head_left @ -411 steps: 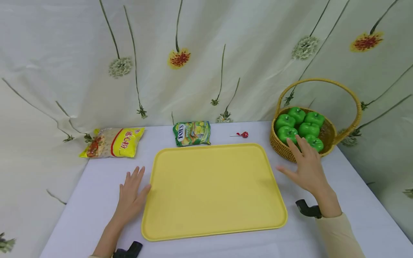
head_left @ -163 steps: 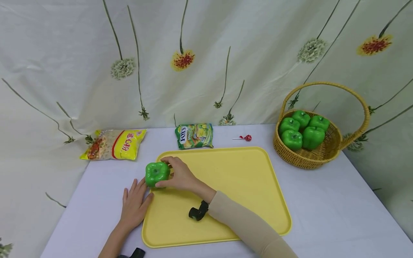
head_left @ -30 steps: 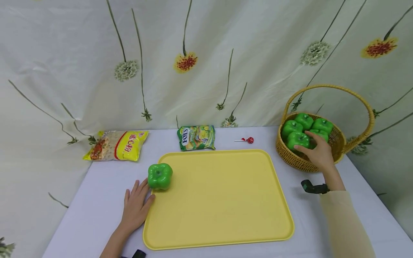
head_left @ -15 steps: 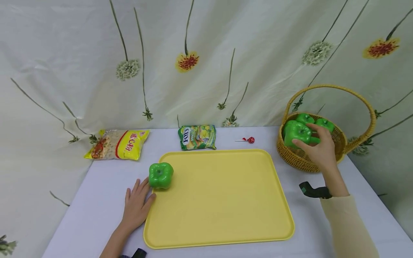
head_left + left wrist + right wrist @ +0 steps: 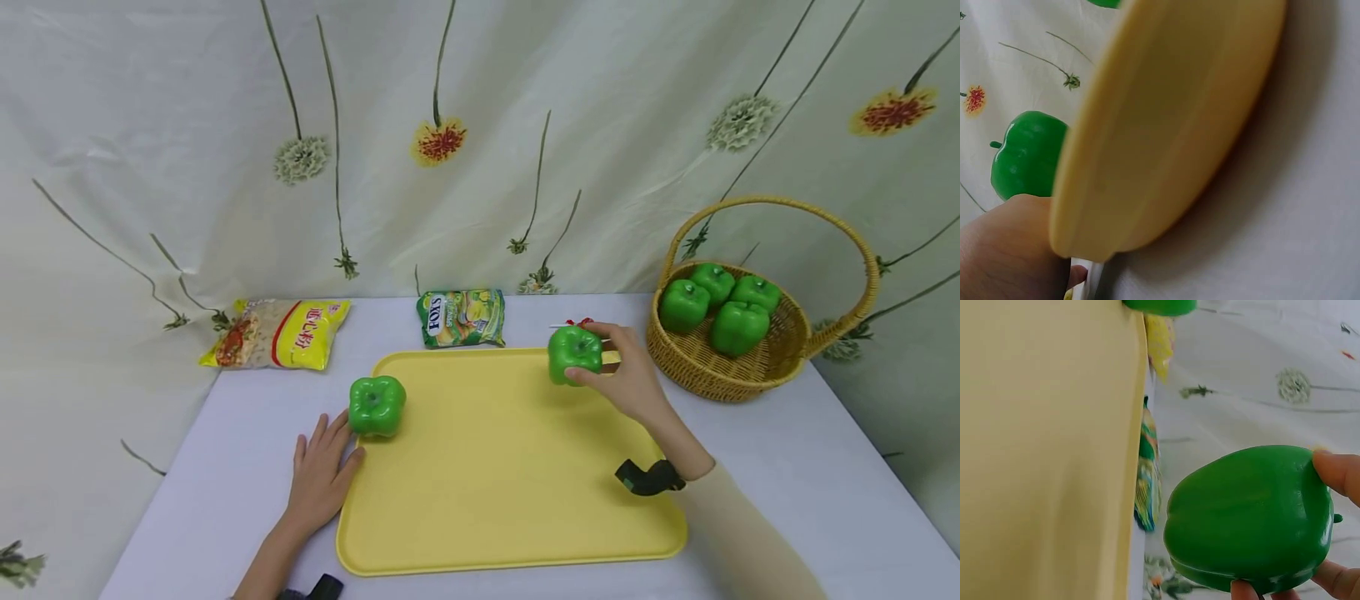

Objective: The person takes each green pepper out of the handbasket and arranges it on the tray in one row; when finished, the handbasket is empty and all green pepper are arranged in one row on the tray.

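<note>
My right hand (image 5: pixel 630 379) pinches a green bell pepper (image 5: pixel 574 354) between thumb and fingers, over the upper right of the yellow tray (image 5: pixel 510 467). Close up in the right wrist view, the same pepper (image 5: pixel 1247 519) lies on its side in the fingers. A second green bell pepper (image 5: pixel 377 406) sits on the tray's left edge near the upper corner. My left hand (image 5: pixel 318 475) lies flat beside that edge, fingers extended, its fingertips near the second pepper. In the left wrist view the tray's rim (image 5: pixel 1166 125) hides much of the scene.
A wicker basket (image 5: pixel 697 379) with a tall handle stands at the right, holding several green bell peppers. Along the back lie a yellow food bag (image 5: pixel 277 335), a green Fox's candy bag (image 5: pixel 461 318) and a lollipop (image 5: pixel 577 322), partly hidden by the right hand and pepper.
My right hand has lifted a bell pepper from the basket and carried it left over the tray. Earlier, it placed another pepper at the tray's left edge. The left hand has stayed there.
</note>
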### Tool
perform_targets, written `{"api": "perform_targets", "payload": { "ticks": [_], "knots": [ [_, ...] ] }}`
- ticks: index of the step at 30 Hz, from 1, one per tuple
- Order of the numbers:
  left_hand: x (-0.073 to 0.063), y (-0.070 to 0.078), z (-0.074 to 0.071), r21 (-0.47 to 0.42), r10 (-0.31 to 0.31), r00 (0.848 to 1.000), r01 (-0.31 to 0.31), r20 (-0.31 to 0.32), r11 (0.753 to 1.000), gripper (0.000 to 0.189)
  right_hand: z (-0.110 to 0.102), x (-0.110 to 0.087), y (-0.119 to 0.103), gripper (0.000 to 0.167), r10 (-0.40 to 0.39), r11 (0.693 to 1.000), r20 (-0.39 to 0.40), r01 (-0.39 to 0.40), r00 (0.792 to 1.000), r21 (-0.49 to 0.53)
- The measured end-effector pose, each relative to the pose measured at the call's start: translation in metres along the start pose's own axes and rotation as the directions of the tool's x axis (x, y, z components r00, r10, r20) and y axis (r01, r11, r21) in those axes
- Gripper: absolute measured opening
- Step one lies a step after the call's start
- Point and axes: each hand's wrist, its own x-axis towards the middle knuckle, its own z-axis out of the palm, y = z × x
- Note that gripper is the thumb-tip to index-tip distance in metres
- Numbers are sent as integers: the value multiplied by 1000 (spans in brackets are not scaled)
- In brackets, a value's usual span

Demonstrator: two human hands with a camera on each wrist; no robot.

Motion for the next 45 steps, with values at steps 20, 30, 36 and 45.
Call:
{"api": "perform_targets", "payload": {
  "ticks": [20,30,36,45],
  "knots": [
    [1,2,-1,-1,-3,1000,3,2,1000,50,124,-5,-50,64,-44,996,198,28,979,83],
    [0,2,0,-2,1,1000,-1,2,1000,50,140,-3,-52,65,-53,998,238,44,970,45],
    [0,3,-2,-2,3,1000,-3,-1,1000,50,148,-2,-54,69,-61,997,244,50,968,51],
    [0,4,-1,1,4,1000,-4,-10,1000,50,155,-2,-59,70,-61,994,287,32,956,106]
  ]
}}
